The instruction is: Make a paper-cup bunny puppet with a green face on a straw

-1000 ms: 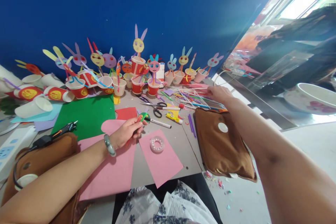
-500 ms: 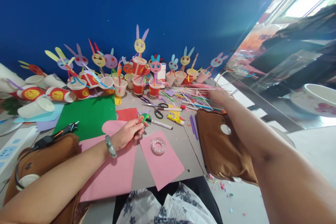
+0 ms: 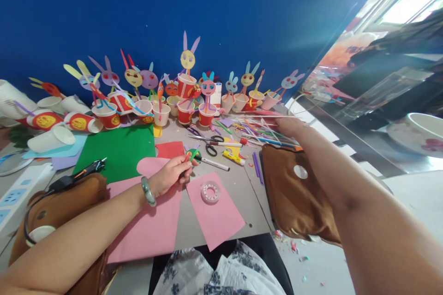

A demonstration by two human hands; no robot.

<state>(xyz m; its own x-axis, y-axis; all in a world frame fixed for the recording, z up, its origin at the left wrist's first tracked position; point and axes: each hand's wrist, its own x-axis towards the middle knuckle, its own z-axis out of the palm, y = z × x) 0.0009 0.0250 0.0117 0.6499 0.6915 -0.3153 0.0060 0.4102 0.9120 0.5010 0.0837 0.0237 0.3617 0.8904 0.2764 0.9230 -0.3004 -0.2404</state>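
Blue wall backs a grey surface crowded with rabbit cups. Near its middle the left hand pinches a green paper piece. At the far right edge straws lie crosswise under the right hand, whose grip I cannot tell.

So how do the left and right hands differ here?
The left hand is curled close in, pinching a small green paper piece above the pink paper; the right hand reaches farther out, onto the pile of straws, grip unclear. The left wrist wears a bracelet; the right has none. Both arms are bare.
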